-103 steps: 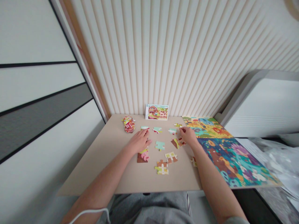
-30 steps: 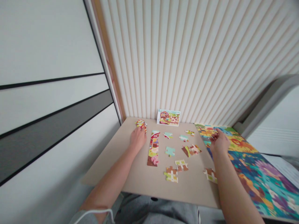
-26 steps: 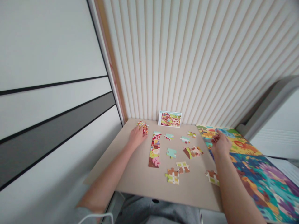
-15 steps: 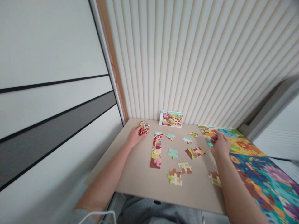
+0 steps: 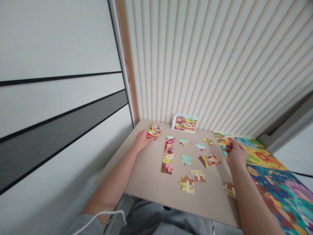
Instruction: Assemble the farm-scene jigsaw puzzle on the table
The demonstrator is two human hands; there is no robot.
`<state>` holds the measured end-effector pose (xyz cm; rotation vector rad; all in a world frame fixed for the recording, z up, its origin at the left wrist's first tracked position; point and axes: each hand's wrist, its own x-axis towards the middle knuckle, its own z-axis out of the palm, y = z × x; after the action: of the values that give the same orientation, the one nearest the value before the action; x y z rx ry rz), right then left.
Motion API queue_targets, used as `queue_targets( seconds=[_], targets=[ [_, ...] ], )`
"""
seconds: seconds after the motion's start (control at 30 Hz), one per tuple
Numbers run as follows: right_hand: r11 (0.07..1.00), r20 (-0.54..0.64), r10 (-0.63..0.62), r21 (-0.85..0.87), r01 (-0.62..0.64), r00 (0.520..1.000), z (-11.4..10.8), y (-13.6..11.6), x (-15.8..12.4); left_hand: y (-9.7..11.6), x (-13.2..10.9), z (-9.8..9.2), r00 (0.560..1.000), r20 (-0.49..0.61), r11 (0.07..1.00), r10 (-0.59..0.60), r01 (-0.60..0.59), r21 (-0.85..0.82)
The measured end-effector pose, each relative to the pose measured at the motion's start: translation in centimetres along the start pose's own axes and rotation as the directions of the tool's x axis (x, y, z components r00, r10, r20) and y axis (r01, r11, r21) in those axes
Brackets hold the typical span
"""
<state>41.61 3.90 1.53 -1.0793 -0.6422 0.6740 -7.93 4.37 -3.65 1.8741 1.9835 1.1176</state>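
While left fingers touch piled jigsaw pieces, right hand above puzzle

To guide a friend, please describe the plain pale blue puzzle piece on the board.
On the beige board, find the long joined strip with the red barn. Just right of it lies a single pale blue piece, fully plain, unlike the marked blue piece above.
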Motion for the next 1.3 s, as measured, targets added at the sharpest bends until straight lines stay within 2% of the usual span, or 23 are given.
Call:
queue_targets(
  seconds=[0.13, 0.3, 0.4, 0.53, 0.77, 1.0, 1.3],
  targets=[
    [1.0, 0.011, -0.006, -0.003, 0.006, 1.0, 0.2, -0.3, -0.3, 0.7, -0.3, -0.9, 1.0, -0.019, 0.998, 0.019, -0.018, 0.061],
    [0.999, 0.017, -0.019, -0.025, 0.02, 1.0, 0.4, 0.0, -0.4, 2.7, -1.0, -1.4, 0.964, -0.126, 0.97, 0.234, -0.24, -0.032],
    [0.998, 0.026, -0.016, -0.056, 0.017, 1.0, 0.5, 0.0, -0.5, 4.2, -1.5, -1.4, 0.933, -0.109, 0.937, 0.343, -0.348, -0.029],
    [0.997, 0.04, -0.016, -0.077, 0.019, 0.999, 0.6, 0.0, -0.8, 5.6, -2.4, -1.1, 0.903, -0.047, 0.902, 0.427, -0.429, -0.045],
    [0.994, 0.05, -0.027, -0.107, 0.032, 0.998, 0.9, 0.3, -1.1, 6.4, -3.3, -0.4, 0.878, 0.113, 0.886, 0.464, -0.46, -0.063],
    [0.987, 0.086, -0.015, -0.155, 0.029, 0.996, 1.0, 0.3, -1.3, 5.9, -3.0, 0.1, 0.882, 0.1, 0.887, 0.461, -0.458, -0.053],
    [0.981, 0.13, -0.007, -0.192, 0.032, 0.991, 1.0, 0.5, -1.6, 6.4, -3.0, -0.4, 0.874, 0.093, 0.879, 0.476, -0.475, -0.04]
  ],
)
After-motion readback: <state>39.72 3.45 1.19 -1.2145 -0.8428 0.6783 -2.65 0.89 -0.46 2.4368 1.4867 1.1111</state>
